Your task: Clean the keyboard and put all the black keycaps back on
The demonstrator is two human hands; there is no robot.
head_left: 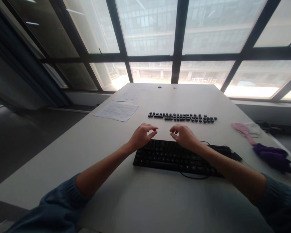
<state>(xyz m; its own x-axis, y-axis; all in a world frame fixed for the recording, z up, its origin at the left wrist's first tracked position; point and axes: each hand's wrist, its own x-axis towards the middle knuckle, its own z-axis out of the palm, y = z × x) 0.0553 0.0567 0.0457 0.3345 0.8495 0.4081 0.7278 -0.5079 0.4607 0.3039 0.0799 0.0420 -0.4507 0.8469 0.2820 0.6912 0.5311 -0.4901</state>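
Observation:
A black keyboard [169, 158] lies on the white table in front of me, its far edge partly hidden by my hands and right forearm. My left hand [143, 134] hovers at the keyboard's far left edge, thumb and fingers apart, with nothing visible between them. To its right, my right hand [183, 135] is over the far edge too, fingers curled with a small gap to the thumb, and I see nothing held there. Beyond both hands, loose black keycaps [183, 117] stand in rows on the table.
Printed paper sheets [117, 111] lie at the left. A pink hairbrush [243, 131], a white crumpled packet [254, 129] and a purple cloth [271, 155] sit at the right. A black cable [194, 177] loops by the keyboard's near edge. Windows stand behind the table.

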